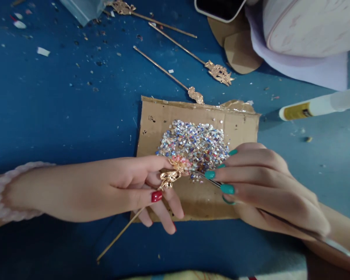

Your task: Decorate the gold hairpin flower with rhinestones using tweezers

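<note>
A gold hairpin [170, 179] with pink and yellow pieces on its ornate head is pinched between the thumb and fingers of my left hand [125, 186]. Its thin stick slants down to the lower left. My right hand [268, 186] grips metal tweezers [211, 180], whose tips touch or nearly touch the right edge of the hairpin's head. Beneath both hands lies a piece of cardboard [198, 202], bearing a pile of small shiny multicoloured chips [195, 142].
Two gold hairpins [218, 73] [195, 94] lie behind the cardboard, a third [163, 25] farther back. A glue bottle [317, 105] is at the right. A phone [221, 8], cardboard scraps [242, 52] and a whitish round object [306, 27] on lilac cloth [326, 74] stand at the back right.
</note>
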`<state>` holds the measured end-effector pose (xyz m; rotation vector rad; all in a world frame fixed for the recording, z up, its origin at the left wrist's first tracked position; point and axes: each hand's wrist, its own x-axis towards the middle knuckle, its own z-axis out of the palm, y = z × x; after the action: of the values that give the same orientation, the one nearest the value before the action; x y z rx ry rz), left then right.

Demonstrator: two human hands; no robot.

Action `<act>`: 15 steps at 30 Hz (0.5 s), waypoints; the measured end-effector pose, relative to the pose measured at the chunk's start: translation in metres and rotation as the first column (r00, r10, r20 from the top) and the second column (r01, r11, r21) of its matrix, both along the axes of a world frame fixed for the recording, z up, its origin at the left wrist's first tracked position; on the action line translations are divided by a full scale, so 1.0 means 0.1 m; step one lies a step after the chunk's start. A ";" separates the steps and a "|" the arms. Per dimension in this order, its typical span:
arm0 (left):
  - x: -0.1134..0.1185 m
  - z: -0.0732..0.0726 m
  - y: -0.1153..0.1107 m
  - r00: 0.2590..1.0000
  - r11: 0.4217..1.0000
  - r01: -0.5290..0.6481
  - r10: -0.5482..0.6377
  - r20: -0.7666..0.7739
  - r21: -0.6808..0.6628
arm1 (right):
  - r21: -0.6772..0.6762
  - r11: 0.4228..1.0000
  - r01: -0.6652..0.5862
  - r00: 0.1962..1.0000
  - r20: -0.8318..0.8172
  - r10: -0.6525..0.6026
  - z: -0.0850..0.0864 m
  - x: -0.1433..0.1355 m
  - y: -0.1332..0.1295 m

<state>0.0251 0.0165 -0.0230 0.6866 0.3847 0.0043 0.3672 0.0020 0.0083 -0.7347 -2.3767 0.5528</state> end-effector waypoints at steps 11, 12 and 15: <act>0.04 0.11 0.04 0.997 0.999 0.042 -0.039 -0.071 0.032 | -0.010 0.995 -0.096 0.995 0.002 0.096 -0.01 -0.01 0.08; 0.03 0.11 0.04 0.997 0.999 0.040 -0.038 -0.069 0.034 | -0.016 0.996 -0.090 0.996 0.006 0.091 -0.02 0.00 0.08; 0.03 0.11 0.04 0.996 0.999 0.044 -0.041 -0.080 0.029 | -0.030 0.998 -0.053 0.998 0.022 0.054 -0.03 0.04 0.07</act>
<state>0.0285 0.0210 -0.0121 0.7265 0.4466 -0.0575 0.3717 0.0088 0.0055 -0.6958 -2.4198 0.6062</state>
